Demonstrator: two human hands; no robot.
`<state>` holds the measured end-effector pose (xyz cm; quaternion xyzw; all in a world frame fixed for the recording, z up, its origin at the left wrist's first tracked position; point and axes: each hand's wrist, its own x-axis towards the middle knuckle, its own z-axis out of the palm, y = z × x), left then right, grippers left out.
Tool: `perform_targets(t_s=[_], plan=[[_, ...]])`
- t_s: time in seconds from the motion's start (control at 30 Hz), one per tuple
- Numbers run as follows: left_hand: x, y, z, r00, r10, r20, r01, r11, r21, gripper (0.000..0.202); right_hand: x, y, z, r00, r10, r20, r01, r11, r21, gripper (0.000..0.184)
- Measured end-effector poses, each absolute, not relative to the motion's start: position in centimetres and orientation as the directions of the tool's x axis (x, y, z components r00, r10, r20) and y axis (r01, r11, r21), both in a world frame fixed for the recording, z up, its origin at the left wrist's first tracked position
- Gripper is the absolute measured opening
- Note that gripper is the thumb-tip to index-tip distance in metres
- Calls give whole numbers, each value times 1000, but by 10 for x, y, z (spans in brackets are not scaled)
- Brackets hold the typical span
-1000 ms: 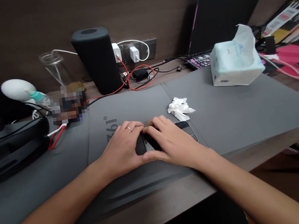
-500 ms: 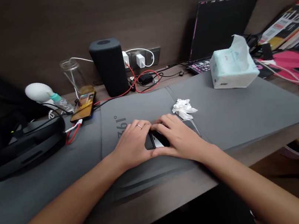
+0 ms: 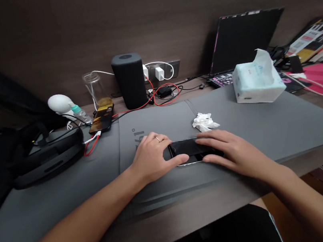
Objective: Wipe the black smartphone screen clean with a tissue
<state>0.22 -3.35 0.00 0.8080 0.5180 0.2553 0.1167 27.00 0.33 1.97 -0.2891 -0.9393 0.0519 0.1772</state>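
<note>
A smartphone (image 3: pixel 188 147) with a black screen lies flat on the grey desk mat, its long side running left to right. My left hand (image 3: pixel 155 158) grips its left end, the thumb lying over the near part of the screen and the fingers at the far left corner. Across the right end my right hand (image 3: pixel 232 150) lies with fingers stretched out and spread, their tips on the glass. That end is partly hidden under the hand. Just beyond the phone sits a crumpled white tissue (image 3: pixel 204 122), touched by neither hand.
At the back stand a black speaker (image 3: pixel 130 83), a glass jar (image 3: pixel 96 90) and an open laptop (image 3: pixel 246 41). A tissue pack (image 3: pixel 257 82) is on the right. To the left are a second phone (image 3: pixel 102 118) on a cable and a black headset (image 3: pixel 49 162). Cables run along the wall.
My right hand has moved right, away from my left hand, uncovering most of the phone's screen. My left thumb now rests on the screen. The view has shifted slightly.
</note>
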Motion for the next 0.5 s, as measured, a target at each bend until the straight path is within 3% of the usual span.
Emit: perform_targets(t_s=[0.2, 0.5], plan=[[2, -33, 0, 303, 910, 282, 788, -405, 463, 44, 287, 14, 19, -737, 551, 391, 475, 834, -279, 25], [1, -31, -1, 281, 926, 252, 779, -373, 504, 38, 276, 44, 24, -683, 596, 423, 547, 800, -246, 22]])
